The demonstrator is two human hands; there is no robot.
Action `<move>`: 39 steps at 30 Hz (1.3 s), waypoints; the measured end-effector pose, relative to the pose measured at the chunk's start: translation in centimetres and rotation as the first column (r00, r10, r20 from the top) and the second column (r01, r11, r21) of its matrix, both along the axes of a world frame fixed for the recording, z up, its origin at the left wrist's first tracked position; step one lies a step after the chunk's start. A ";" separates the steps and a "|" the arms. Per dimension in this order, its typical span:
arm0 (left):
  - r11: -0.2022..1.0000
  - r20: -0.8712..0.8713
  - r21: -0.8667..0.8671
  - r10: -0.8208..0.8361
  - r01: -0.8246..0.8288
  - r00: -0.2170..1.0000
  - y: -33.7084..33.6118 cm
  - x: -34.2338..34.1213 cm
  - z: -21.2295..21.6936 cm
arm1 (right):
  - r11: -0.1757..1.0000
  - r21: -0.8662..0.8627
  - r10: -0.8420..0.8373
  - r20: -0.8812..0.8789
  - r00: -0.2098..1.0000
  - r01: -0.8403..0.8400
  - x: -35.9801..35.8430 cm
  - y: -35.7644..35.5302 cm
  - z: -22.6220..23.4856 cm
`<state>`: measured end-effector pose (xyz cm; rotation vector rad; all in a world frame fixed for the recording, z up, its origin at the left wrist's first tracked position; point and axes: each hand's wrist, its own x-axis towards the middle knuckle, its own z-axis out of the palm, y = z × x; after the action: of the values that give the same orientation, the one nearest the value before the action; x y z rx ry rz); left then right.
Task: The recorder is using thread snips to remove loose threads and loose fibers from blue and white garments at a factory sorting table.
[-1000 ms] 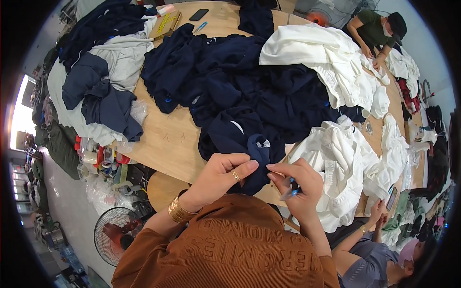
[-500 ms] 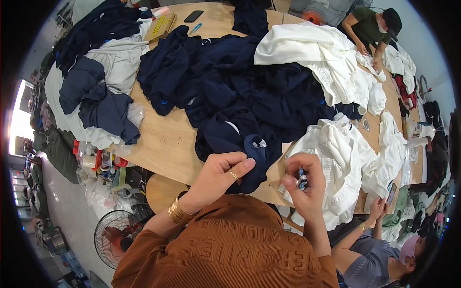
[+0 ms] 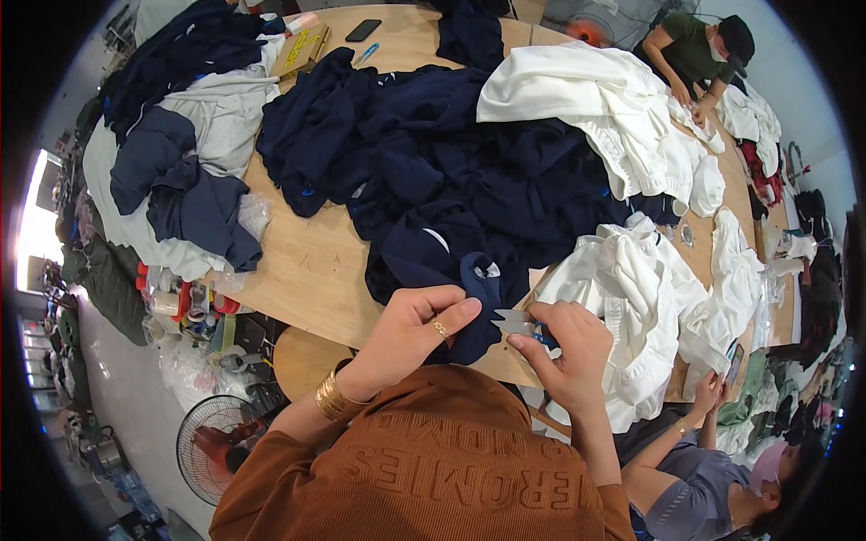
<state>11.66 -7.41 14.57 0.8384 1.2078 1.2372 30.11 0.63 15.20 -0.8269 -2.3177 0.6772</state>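
My left hand (image 3: 422, 326) is closed, thumb pressed to fingers, on the edge of a navy garment (image 3: 406, 248) at the near side of the table. A folded loop of that cloth rises beside the fingertips, with a small pale label (image 3: 488, 270) on it. In my right hand (image 3: 570, 347) is a pair of thread snips (image 3: 516, 322) with a blue handle. Their two silvery blades are spread apart and point left, a little right of the left fingertips. Most of the handle is hidden by my fingers.
Navy garments (image 3: 406, 162) cover the middle of the wooden table (image 3: 302, 261), with white garments (image 3: 622, 298) heaped at right. A phone (image 3: 363, 31) and a blue pen (image 3: 366, 54) lie at the far side. Two co-workers sit at right. A fan (image 3: 216, 446) stands low left.
My right hand has turned, so the snips' blades now show and point left toward the garment. The left hand stays where it was on the cloth.
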 end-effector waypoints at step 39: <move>0.954 0.283 0.022 0.280 -0.298 0.917 -0.8 -3.2 0.9 | 0.694 -0.698 -0.383 -0.149 0.912 0.177 -2.6 2.0 -10.8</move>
<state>8.47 -8.21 15.44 0.5194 1.0915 1.5844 27.55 2.61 4.36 -1.2743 -1.6048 1.4304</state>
